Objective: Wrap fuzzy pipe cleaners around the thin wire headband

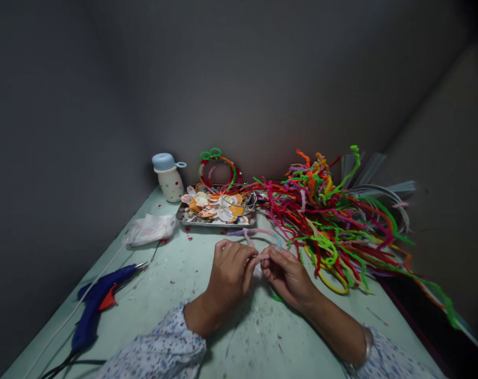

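Note:
My left hand (229,273) and my right hand (287,276) meet above the pale green table, with their fingertips pinching a pink fuzzy pipe cleaner (258,258). This pipe cleaner rises away from my fingers and curves into a long arc (255,231), with a lilac stretch at the left and a pale blue tip at the right. Just to the right of my right hand lies a tangled heap of multicoloured pipe cleaners (334,223). Part of the pink strand is hidden inside my fingers.
A metal tray (215,223) of seashells sits at the back, with a pipe-cleaner ring (217,167) behind it. To the left are a dotted white bottle (170,184), a plastic bag (149,229) and a blue glue gun (99,300) with its cord. Grey walls bound the table.

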A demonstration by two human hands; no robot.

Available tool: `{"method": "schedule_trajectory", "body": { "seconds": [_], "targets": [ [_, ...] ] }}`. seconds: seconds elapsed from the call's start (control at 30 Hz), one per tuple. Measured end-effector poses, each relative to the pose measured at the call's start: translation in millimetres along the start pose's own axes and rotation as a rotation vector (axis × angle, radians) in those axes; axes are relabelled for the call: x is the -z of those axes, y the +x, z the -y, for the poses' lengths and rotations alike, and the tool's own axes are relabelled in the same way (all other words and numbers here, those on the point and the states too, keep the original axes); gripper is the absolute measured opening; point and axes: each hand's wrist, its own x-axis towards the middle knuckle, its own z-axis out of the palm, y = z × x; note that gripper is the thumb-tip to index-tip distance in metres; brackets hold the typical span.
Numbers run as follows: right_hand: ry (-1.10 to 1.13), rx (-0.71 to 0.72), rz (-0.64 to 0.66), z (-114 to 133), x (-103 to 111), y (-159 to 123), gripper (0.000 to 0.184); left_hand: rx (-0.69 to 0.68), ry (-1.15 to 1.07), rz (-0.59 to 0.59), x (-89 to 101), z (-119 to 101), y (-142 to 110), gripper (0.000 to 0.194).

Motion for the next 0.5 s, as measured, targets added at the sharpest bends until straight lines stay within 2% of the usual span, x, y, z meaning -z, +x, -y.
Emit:
{"method": "schedule_trajectory", "body": {
  "seconds": [0.5],
  "targets": [
    [0.001,0.009,0.026,-1.6,-0.5,-0.2,0.02,0.028,-0.019,0.066,-0.3,-0.1,-0.6,0.011]
  ]
}}
